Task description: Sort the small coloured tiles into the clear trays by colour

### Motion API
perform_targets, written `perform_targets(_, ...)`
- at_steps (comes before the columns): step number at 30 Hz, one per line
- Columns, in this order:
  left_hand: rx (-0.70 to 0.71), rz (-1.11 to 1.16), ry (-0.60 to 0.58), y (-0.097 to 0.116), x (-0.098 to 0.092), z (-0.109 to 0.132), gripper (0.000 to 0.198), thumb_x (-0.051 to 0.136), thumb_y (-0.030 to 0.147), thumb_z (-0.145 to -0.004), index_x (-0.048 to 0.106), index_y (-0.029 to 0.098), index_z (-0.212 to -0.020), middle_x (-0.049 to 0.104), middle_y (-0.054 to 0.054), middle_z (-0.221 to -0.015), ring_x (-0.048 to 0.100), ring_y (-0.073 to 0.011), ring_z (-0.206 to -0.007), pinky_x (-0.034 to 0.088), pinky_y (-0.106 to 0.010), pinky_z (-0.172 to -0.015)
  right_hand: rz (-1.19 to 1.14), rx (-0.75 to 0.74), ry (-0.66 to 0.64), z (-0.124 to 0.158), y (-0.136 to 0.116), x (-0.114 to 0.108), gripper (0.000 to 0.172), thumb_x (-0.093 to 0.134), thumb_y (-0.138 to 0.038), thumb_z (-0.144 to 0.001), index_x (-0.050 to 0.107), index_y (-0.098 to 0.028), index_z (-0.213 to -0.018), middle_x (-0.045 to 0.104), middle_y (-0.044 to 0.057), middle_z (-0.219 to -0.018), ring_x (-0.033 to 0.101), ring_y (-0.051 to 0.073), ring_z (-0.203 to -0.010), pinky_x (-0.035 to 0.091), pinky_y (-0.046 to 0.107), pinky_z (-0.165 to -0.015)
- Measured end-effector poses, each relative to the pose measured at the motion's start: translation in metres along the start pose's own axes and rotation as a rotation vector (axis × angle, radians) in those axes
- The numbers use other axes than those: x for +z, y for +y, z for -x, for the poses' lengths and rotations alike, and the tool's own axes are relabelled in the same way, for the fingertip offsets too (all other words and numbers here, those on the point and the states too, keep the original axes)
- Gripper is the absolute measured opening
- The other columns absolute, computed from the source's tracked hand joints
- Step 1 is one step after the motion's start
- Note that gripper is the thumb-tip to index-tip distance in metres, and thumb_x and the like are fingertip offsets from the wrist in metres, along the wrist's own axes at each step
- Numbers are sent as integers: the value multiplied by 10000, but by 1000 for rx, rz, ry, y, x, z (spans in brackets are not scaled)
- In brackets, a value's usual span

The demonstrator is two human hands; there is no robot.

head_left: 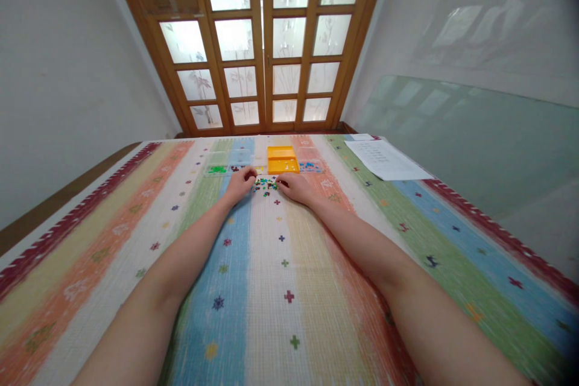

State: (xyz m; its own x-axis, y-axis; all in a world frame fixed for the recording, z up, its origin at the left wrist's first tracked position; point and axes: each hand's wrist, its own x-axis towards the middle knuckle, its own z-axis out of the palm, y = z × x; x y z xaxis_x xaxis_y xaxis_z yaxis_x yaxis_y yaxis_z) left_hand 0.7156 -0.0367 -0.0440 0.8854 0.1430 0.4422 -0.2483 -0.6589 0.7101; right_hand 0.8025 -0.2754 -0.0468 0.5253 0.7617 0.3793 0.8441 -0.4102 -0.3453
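Observation:
A loose heap of tiny mixed-colour pieces (266, 184), like beads, lies on the striped cloth between my hands. At its left edge is my left hand (242, 183), thumb and fingers pinched together; anything between the tips is too small to make out. My right hand (294, 186) rests at the heap's right edge with its fingers curled in, and their tips are partly hidden. Just beyond stands an open yellow box (283, 153) with a few pale pieces inside. Clear trays flank it: green pieces (218, 169) and dark red ones (236, 168) to the left, blue pieces (310, 166) to the right.
The striped, patterned tablecloth (266, 289) covers the long table. Printed white paper sheets (384, 160) lie at the far right. Wooden doors with glass panes (265, 42) stand past the table's far edge, and a glass panel (474, 139) leans along the right wall.

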Motion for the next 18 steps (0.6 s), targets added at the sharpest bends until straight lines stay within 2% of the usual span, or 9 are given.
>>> perform_targets(6, -233, 319, 191, -26, -11, -11, 151, 521, 192, -762, 617, 208, -878, 555, 23, -697, 482, -141, -602, 386, -246, -586, 5, 12, 3, -1, -1, 0, 211, 557, -257, -1013, 759, -194, -1015, 762, 76, -1036, 654, 202, -928, 429, 276, -802)
perform_targets(10, -336, 487, 238, -39, -16, -14, 116, 541, 213, -774, 604, 216, -871, 509, 35, -670, 411, -118, -519, 329, -239, -519, 9, 4, -4, -1, 0, 0, 204, 555, -249, -1014, 750, -193, -992, 763, 73, -1036, 653, 197, -927, 422, 270, -797)
perform_targets(14, -433, 572, 294, -47, -18, -16, 121, 557, 210, -749, 574, 228, -868, 506, 43, -672, 398, -107, -495, 385, -247, -542, 14, 5, -2, -1, 0, -1, 210, 551, -261, -1019, 743, -194, -967, 761, 69, -1010, 650, 196, -906, 413, 267, -778)
perform_targets(18, -452, 594, 351, -49, -20, -16, 129, 589, 222, -735, 572, 229, -863, 513, 52, -666, 429, -103, -503, 427, -241, -560, 11, 0, 3, 0, -1, -1, 209, 550, -266, -1019, 738, -196, -965, 759, 68, -1006, 646, 196, -896, 404, 266, -766)
